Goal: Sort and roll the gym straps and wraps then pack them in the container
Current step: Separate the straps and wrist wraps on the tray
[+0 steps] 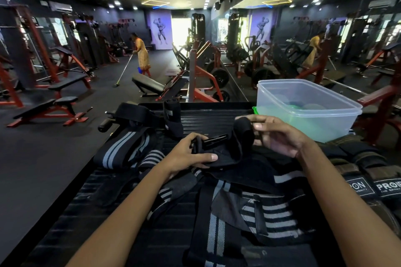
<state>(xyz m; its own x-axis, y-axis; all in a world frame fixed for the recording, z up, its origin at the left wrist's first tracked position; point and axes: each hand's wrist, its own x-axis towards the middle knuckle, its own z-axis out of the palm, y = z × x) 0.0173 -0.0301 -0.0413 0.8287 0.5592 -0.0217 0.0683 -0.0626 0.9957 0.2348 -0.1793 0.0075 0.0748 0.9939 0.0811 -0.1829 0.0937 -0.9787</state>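
A black strap (226, 151) is stretched between both hands above the ribbed black platform (208, 115). My left hand (191, 154) grips its flat buckle end. My right hand (275, 136) pinches the other end, which is curled into a small roll. Under my arms lies a heap of black wraps with grey stripes (267, 219). More striped wraps (123, 149) sit at the left. A rolled black wrap (171, 110) stands upright behind them. The clear plastic container (308, 108) stands at the back right, with something green showing through its base.
Black and tan straps with white logo labels (368, 180) lie at the right edge. Benches and red-framed machines fill the gym floor to the left and behind. A person (142, 54) mops the floor far off. A mirror wall is on the right.
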